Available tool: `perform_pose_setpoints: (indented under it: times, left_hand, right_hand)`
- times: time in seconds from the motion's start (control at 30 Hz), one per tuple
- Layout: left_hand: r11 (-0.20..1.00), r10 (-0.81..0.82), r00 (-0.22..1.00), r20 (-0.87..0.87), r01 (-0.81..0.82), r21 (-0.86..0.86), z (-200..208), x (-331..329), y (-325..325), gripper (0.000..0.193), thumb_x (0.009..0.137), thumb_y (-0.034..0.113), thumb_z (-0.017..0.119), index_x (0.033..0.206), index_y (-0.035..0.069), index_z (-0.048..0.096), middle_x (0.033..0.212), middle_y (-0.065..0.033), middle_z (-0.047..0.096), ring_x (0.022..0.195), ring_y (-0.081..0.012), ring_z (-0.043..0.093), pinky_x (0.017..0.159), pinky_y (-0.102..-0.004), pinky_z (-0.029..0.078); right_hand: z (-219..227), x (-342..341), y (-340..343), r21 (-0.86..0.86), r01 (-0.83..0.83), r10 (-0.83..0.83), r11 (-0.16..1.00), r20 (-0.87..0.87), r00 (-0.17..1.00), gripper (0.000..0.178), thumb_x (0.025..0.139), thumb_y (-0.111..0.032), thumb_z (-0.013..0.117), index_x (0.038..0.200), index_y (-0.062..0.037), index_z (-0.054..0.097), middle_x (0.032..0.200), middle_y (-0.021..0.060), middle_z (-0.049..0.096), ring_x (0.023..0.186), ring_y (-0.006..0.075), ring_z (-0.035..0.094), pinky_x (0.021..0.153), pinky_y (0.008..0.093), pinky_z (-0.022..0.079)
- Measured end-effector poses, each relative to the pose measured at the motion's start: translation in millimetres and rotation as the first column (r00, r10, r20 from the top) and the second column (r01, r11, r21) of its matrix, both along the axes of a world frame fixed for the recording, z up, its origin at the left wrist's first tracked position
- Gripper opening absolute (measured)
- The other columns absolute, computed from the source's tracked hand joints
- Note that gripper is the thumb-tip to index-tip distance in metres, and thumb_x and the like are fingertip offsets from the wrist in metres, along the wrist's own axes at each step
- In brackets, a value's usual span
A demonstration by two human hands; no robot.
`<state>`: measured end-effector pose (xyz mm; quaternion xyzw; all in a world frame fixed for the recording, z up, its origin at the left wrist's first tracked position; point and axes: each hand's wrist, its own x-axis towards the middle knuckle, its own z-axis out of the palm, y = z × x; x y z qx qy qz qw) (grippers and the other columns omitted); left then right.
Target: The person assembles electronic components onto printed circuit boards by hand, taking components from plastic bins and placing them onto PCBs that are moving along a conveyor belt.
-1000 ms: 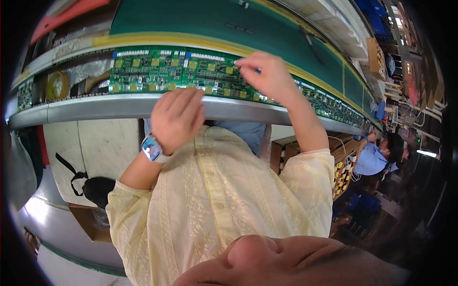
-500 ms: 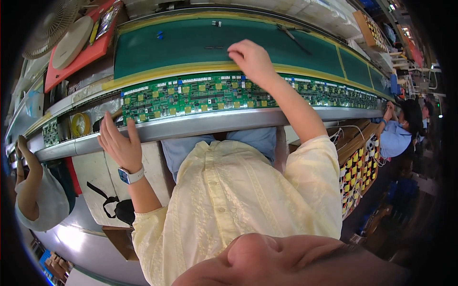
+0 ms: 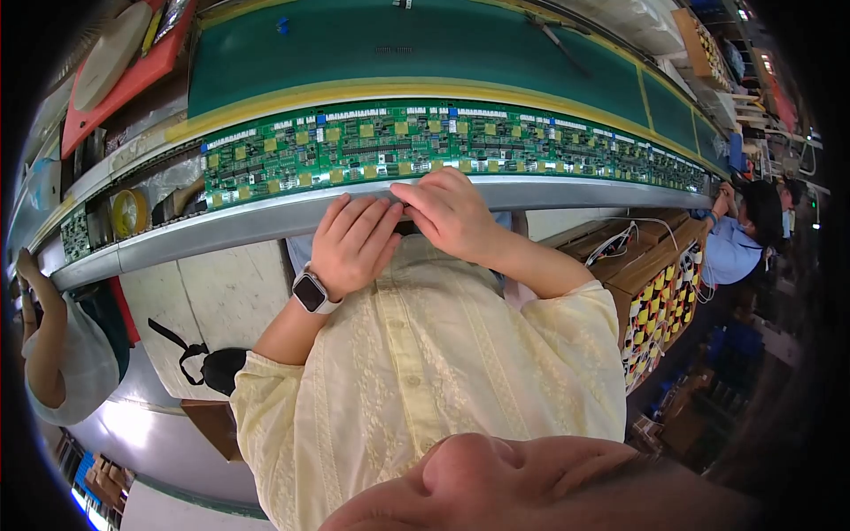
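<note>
My two hands meet at the metal rail on the near side of the circuit boards. My left hand [image 3: 354,243], below a wristwatch [image 3: 311,290], has its fingers bent and held together over the rail's edge. Against its fingertips, my right hand [image 3: 453,219] is closed in a pinch; whatever lies between the fingers is too small and hidden to name. Just beyond runs a row of green circuit boards [image 3: 354,146] with white connectors and yellow parts. Small black strip-like parts [image 3: 394,50] lie on the green mat [image 3: 336,66] farther off.
Pliers [image 3: 558,40] and a small blue part [image 3: 282,26] lie on the mat. The grey metal rail [image 3: 248,215] runs between me and the boards. A yellow tape roll [image 3: 129,212] is at the left, a wooden box [image 3: 651,265] at the right. Other people work at both sides.
My right hand has come back from the green mat to the rail. My left hand has moved right to meet it. The view has shifted slightly.
</note>
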<state>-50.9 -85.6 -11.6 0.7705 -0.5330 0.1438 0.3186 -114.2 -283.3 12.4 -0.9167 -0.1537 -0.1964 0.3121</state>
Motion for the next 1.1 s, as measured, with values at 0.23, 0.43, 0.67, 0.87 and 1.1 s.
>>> perform_pose_setpoints:
  times: [0.23,0.43,0.67,0.87,1.1]
  left_hand:
    - [1.000,-0.002,1.000,0.028,0.002,0.002,-2.6,0.3,-0.1,0.037,0.078,0.016,0.071,0.113,0.004,0.068,0.113,-0.0085,0.065,0.102,-0.0249,0.062,0.093,-0.0437,0.048]
    - [1.000,0.003,0.996,0.085,-0.005,0.021,-2.2,-0.9,-1.5,0.036,0.078,0.014,0.071,0.112,0.003,0.069,0.112,-0.0079,0.065,0.102,-0.0241,0.062,0.090,-0.0425,0.050]
    - [1.000,-0.002,1.000,0.031,0.003,-0.029,0.1,2.4,-3.4,0.033,0.076,0.006,0.068,0.109,0.002,0.070,0.110,-0.0091,0.067,0.098,-0.0249,0.064,0.086,-0.0417,0.052]
    - [0.996,-0.016,1.000,-0.002,0.016,-0.090,3.2,5.8,-8.0,0.029,0.074,0.005,0.067,0.103,0.000,0.071,0.104,-0.0105,0.068,0.091,-0.0258,0.064,0.077,-0.0398,0.053]
    - [0.991,-0.020,0.999,-0.029,0.016,-0.135,5.8,10.7,-12.4,0.029,0.072,0.004,0.070,0.100,-0.001,0.071,0.100,-0.0097,0.068,0.088,-0.0242,0.064,0.073,-0.0361,0.052]
  right_hand:
    - [-4.3,-10.3,-0.6,-0.060,-0.018,0.022,0.998,0.078,0.997,0.041,0.069,0.000,0.075,0.109,-0.0045,0.065,0.096,0.0075,0.065,0.086,0.0265,0.060,0.074,0.0394,0.051]
    - [-15.0,-15.6,-2.4,-0.104,-0.013,0.028,0.994,0.146,0.989,0.034,0.067,-0.006,0.072,0.100,0.0006,0.070,0.105,0.0085,0.063,0.092,0.0259,0.059,0.074,0.0363,0.052]
    - [-12.3,-13.4,-1.8,-0.100,-0.017,0.029,0.995,0.119,0.992,0.034,0.066,-0.007,0.074,0.099,0.0009,0.069,0.104,0.0079,0.062,0.093,0.0258,0.058,0.075,0.0369,0.052]
    - [-8.7,-13.6,0.3,-0.068,-0.005,0.009,0.998,0.060,0.998,0.033,0.066,-0.006,0.074,0.099,-0.0006,0.069,0.103,0.0070,0.062,0.094,0.0260,0.058,0.077,0.0376,0.051]
    - [-6.8,-8.2,2.4,-0.056,0.022,-0.019,0.998,0.051,0.999,0.029,0.067,-0.005,0.075,0.095,-0.0023,0.068,0.100,0.0060,0.062,0.092,0.0258,0.058,0.078,0.0379,0.050]
